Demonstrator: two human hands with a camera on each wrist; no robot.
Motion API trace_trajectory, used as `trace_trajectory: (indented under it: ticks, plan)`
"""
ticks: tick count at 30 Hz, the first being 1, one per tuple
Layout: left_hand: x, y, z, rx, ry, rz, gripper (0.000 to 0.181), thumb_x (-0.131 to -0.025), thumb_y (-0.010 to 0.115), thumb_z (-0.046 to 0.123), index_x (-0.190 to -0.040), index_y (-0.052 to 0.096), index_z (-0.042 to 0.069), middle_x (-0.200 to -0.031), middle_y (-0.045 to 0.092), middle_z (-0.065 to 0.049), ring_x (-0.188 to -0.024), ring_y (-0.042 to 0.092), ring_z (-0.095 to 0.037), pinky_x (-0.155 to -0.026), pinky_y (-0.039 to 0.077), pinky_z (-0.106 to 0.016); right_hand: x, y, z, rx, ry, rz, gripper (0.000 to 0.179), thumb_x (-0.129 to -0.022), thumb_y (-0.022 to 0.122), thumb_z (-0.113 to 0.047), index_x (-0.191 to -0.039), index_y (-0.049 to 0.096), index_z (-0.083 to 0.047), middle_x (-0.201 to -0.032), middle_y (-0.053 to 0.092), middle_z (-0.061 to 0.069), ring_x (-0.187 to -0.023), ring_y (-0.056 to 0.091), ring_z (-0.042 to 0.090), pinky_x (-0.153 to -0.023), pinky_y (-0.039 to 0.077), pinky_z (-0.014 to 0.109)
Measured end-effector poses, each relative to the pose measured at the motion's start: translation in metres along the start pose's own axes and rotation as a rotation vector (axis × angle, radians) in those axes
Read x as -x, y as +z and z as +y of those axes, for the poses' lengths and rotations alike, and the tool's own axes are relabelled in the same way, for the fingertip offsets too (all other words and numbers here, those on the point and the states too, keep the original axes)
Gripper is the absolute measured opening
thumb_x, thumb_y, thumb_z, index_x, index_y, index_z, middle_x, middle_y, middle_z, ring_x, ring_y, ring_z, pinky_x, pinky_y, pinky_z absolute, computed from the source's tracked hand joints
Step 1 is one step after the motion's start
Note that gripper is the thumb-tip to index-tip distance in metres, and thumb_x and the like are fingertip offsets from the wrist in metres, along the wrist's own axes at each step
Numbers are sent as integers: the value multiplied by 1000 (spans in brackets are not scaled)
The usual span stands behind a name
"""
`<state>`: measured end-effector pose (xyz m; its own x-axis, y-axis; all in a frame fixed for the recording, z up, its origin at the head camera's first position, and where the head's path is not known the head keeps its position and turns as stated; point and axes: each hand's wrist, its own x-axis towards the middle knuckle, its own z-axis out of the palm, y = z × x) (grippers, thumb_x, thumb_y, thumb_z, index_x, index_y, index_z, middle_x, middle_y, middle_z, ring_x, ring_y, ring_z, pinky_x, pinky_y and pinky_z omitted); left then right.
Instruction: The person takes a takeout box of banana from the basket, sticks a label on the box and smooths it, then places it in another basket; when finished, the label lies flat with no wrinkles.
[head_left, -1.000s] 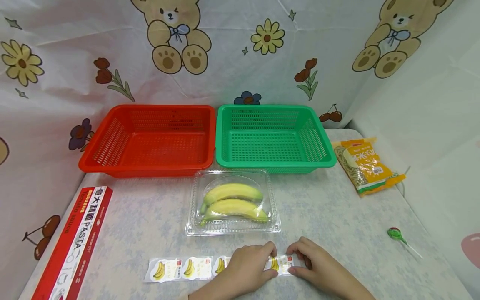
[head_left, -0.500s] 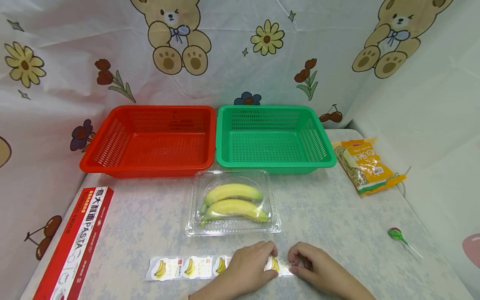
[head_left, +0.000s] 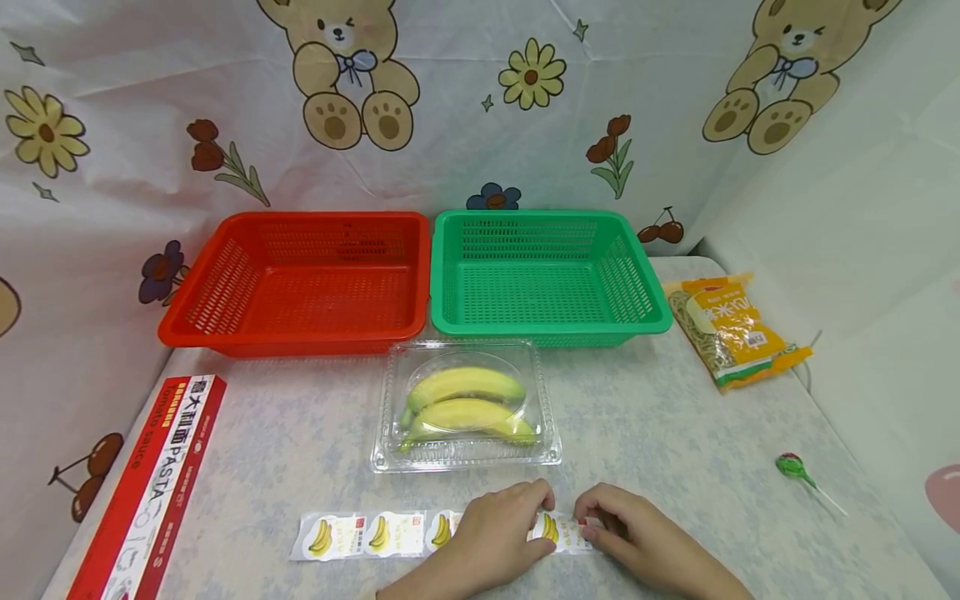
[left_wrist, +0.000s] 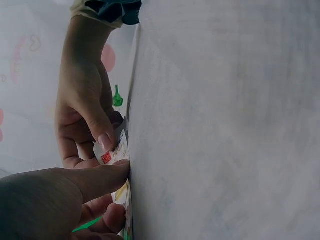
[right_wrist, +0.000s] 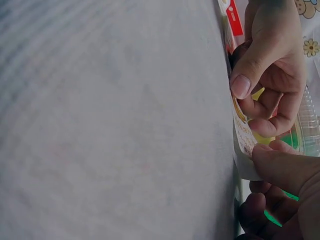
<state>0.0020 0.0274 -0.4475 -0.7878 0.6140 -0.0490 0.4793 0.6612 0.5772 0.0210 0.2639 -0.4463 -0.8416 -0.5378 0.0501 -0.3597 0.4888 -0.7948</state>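
A strip of banana stickers point(head_left: 395, 535) lies along the front of the table, its middle hidden under my left hand point(head_left: 497, 533). The left thumb and bent index finger hold the strip down on either side of a banana label. At the strip's right end, my right hand point(head_left: 636, 533) pinches the edge of the last sticker between thumb and fingers. In the right wrist view that sticker point(right_wrist: 244, 135) tilts up from the table, the right thumb point(right_wrist: 280, 165) on its corner. The left wrist view shows the same raised end with a red mark point(left_wrist: 106, 157).
Behind the hands sits a clear clamshell box point(head_left: 465, 458) with bananas point(head_left: 468, 412). Red point(head_left: 330, 344) and green point(head_left: 555, 329) baskets stand at the back. A pasta box point(head_left: 150, 492) lies left; a noodle bag point(head_left: 738, 333) and lollipop point(head_left: 791, 467) lie right.
The right fingers have closed onto the strip's right end and shifted slightly, with its end sticker bending under them. The left hand stays in place on the strip.
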Motion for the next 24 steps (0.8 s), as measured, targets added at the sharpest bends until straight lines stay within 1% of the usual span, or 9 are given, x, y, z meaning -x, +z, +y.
trace_trajectory:
  ticks: [5, 8, 11, 13, 14, 19, 21, 24]
  plan:
    - [-1, 1, -1, 2, 0, 1, 35, -81, 81, 36, -106, 58, 25, -77, 52, 16, -62, 42, 7, -54, 36, -15, 1, 0, 1, -4, 51, 0, 10, -97, 64, -21, -106, 62, -25, -88, 58, -15, -71, 48, -4, -60, 46, 17]
    - [-1, 1, -1, 7, 5, 4, 34, -81, 81, 35, -105, 58, 26, -77, 52, 16, -62, 42, 7, -53, 36, -15, 1, 0, 1, 15, 56, 11, 12, -96, 66, -23, -107, 62, -25, -85, 57, -15, -70, 47, -5, -59, 45, 16]
    - [-1, 1, -1, 11, 11, 9, 33, -81, 81, 34, -104, 58, 27, -77, 52, 16, -62, 42, 7, -53, 35, -15, 0, -1, 1, 21, 36, 22, 16, -94, 68, -23, -109, 62, -25, -82, 54, -14, -68, 46, -6, -55, 43, 16]
    - [-1, 1, -1, 12, 17, 10, 32, -81, 81, 34, -103, 58, 27, -77, 52, 16, -62, 42, 7, -53, 35, -15, 0, 0, 2, 39, 10, 32, 17, -93, 70, -23, -108, 62, -25, -83, 53, -13, -68, 44, -5, -55, 42, 15]
    - [-1, 1, -1, 11, 19, 10, 32, -81, 81, 34, -103, 58, 27, -77, 52, 16, -63, 42, 7, -53, 35, -15, 0, 0, 2, 50, -2, 39, 18, -92, 71, -23, -107, 62, -25, -85, 52, -12, -68, 44, -5, -55, 42, 14]
    - [0, 0, -1, -2, 29, 11, 32, -82, 80, 35, -102, 57, 27, -81, 51, 15, -63, 40, 6, -54, 35, -14, 0, 2, 2, 104, -12, 61, 19, -89, 75, -23, -101, 62, -30, -94, 46, -10, -74, 45, 2, -62, 42, 14]
    - [1, 0, 0, 0, 31, 9, 32, -81, 80, 35, -101, 57, 27, -83, 50, 14, -63, 39, 6, -53, 35, -14, -1, 2, 2, 101, -17, 55, 19, -89, 75, -23, -102, 62, -30, -96, 48, -11, -77, 47, 2, -65, 43, 15]
    - [1, -1, 0, 16, 33, 3, 30, -81, 81, 34, -100, 58, 27, -85, 49, 14, -64, 39, 6, -54, 36, -12, -1, 2, 2, 91, -47, 42, 20, -90, 73, -21, -106, 62, -27, -98, 52, -10, -78, 48, 3, -65, 43, 16]
